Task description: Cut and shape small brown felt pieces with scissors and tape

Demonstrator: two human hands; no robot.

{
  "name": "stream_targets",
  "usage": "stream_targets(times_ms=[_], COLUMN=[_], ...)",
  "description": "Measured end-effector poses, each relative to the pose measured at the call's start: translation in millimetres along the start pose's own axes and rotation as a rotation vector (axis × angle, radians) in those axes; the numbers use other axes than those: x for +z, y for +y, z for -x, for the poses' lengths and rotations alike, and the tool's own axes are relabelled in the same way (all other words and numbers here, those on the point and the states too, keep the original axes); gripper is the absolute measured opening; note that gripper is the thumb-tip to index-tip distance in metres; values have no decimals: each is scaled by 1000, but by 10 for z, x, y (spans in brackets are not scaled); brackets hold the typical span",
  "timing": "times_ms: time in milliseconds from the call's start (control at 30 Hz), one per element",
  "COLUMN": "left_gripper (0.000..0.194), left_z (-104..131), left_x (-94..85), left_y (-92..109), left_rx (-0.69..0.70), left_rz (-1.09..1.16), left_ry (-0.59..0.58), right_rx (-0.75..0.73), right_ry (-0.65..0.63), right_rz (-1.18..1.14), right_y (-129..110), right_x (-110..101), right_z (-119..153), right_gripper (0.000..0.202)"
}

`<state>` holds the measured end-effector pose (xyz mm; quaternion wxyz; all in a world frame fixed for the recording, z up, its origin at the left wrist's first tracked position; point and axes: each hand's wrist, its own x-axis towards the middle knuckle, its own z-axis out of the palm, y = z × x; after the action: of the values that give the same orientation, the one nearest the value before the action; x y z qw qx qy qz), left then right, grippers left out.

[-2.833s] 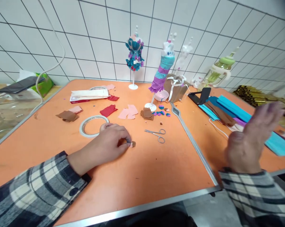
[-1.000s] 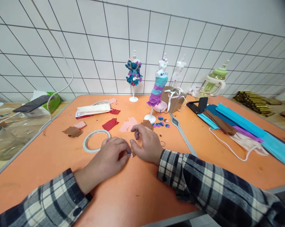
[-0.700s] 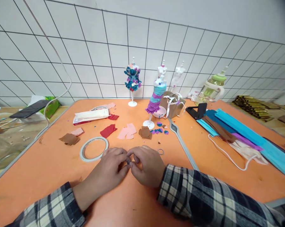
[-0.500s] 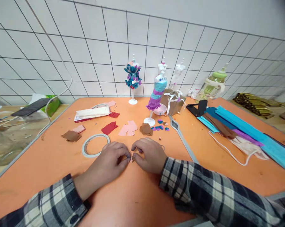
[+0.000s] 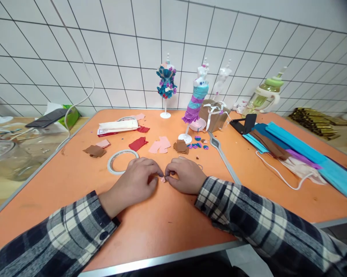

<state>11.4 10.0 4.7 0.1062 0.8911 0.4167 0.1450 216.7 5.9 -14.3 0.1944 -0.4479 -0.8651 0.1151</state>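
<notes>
My left hand (image 5: 137, 181) rests on the orange table (image 5: 161, 231), its fingertips bent down onto a tiny pink and brown paper piece (image 5: 163, 179). From the other side my right hand (image 5: 186, 175) pinches at the same piece, thumb and index finger together. The fingertips of both hands nearly meet. Behind them lie pink paper pieces (image 5: 161, 145), a brown paper stack (image 5: 180, 146) and red paper (image 5: 138, 143). A tape roll (image 5: 110, 162) is flat beside my left hand, partly covered by it.
Dress forms, one in teal and purple flowers (image 5: 166, 82) and one in a blue and purple dress (image 5: 196, 100), stand at the back. A bottle (image 5: 264, 96) and blue crepe strips (image 5: 300, 148) are at right. A phone (image 5: 48, 118) lies left.
The camera view has tilted down and shifted left, showing the table's front edge. My right hand's thumb and index finger have closed together at the small piece.
</notes>
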Motion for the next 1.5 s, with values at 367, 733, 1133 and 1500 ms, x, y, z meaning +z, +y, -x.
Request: stream_targets(times_ms=[367, 733, 1133, 1500], left_gripper=[12, 12, 13, 15], left_z=[-23, -63, -64, -73], left_x=[8, 58, 71, 52], left_y=[11, -137, -127, -102], left_rx=[-20, 3, -16, -30], left_rz=[-24, 76, 87, 65], left_ry=[-32, -51, -29, -36], right_rx=[-11, -112, 6, 17], right_ry=[-15, -57, 21, -119], right_rz=[-25, 37, -30, 66], right_y=[0, 22, -47, -107], right_x=[-22, 4, -22, -48], right_z=[3, -35, -28, -37], right_gripper=[9, 13, 12, 22])
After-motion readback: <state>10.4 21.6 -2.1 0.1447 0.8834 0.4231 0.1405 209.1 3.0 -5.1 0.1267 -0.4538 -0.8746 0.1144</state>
